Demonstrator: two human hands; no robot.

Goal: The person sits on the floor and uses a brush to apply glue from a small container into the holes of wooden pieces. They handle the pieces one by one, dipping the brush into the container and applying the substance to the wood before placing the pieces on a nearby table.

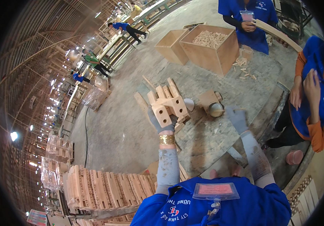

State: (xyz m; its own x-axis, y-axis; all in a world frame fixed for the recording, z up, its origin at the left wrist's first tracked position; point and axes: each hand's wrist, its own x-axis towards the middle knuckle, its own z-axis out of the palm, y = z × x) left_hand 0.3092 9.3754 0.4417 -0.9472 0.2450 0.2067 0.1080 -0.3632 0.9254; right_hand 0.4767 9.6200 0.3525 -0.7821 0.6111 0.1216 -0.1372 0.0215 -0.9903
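My left hand [156, 123], in a grey glove, grips several pale wooden blocks [163, 115] with round holes drilled in their end faces. Longer wooden strips [143, 103] lie just beyond this bundle. To the right, my right hand [237, 119], also gloved in grey, hovers beside a round open container [215, 109] with pale contents. Motion smears its fingers, so whether they hold anything is unclear. A light wooden block [208, 98] sits against the container, and a small white round object [188, 104] is between it and the bundle.
Beyond stand two plywood bins [203, 51], the nearer one full of small wooden pieces [209, 39], some spilled beside it. Drilled wooden parts [105, 188] are stacked at lower left. One co-worker [316, 98] is close on my right; another [248, 22] holds a curved wooden piece [278, 34].
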